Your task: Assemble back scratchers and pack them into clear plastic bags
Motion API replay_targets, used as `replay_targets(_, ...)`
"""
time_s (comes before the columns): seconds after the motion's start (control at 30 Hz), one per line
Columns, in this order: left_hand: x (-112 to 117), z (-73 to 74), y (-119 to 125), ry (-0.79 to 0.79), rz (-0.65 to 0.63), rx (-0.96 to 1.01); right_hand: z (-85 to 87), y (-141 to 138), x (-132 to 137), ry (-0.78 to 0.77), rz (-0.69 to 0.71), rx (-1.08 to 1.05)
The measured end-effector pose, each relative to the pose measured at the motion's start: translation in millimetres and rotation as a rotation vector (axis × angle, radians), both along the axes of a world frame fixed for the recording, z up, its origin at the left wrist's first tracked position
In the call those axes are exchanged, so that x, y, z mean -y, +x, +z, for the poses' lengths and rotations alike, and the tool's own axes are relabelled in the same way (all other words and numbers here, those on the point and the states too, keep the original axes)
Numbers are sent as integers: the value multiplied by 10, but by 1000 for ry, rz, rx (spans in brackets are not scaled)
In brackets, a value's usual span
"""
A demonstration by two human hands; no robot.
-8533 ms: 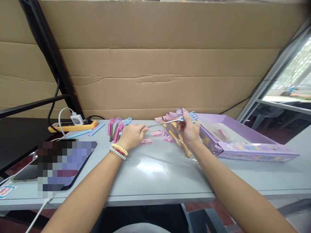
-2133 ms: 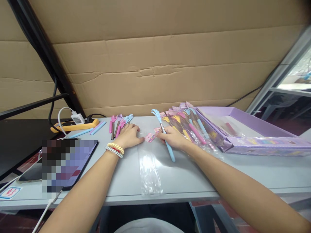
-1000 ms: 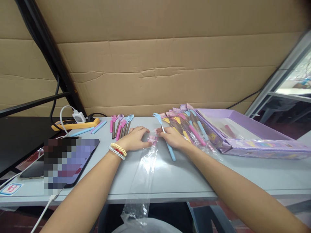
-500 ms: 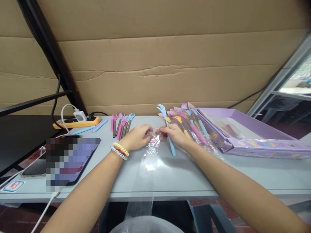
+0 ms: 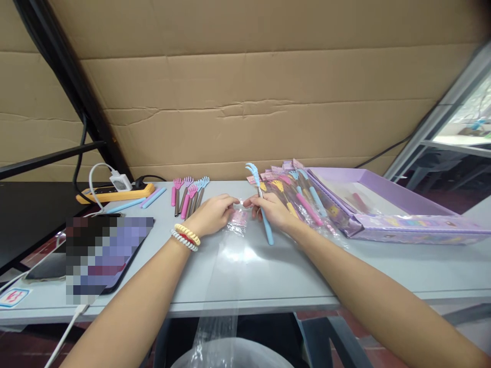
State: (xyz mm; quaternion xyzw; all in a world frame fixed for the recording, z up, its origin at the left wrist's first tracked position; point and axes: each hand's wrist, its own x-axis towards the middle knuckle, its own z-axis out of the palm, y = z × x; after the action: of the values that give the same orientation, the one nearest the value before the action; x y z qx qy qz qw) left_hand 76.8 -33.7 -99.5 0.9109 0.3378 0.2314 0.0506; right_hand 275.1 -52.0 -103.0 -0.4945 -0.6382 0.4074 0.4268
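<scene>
While curled round the blue scratcher (image 5: 269, 234), right hand (image 5: 270, 211) on bag (image 5: 229, 255)

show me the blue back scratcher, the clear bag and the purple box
blue back scratcher (image 5: 268, 233): head view, handle
clear bag (image 5: 232, 245): head view, middle
purple box (image 5: 406, 227): head view, front wall

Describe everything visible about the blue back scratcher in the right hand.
The blue back scratcher has a light-blue, plastic-looking claw head, a thin metal shaft and a blue grip. It slants, head up and away, grip end down near the grey table. The right hand holds its middle.
</scene>
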Motion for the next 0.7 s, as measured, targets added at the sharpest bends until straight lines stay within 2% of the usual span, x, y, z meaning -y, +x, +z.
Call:
replay_targets(0.27,-27,-7,-26,-7,49,-12,-5,49,-20,104,-56,87)
replay_targets(0.4,-39,-12,-27,-27,58,-18,27,63,8,90,-69,181)
replay_targets(0.53,-44,-15,-25,-30,57,-21,44,19,11,12,-68,-9)
replay_targets(0.7,-48,-15,-25,-38,35,-26,79,-12,-16,4,-112,-246)
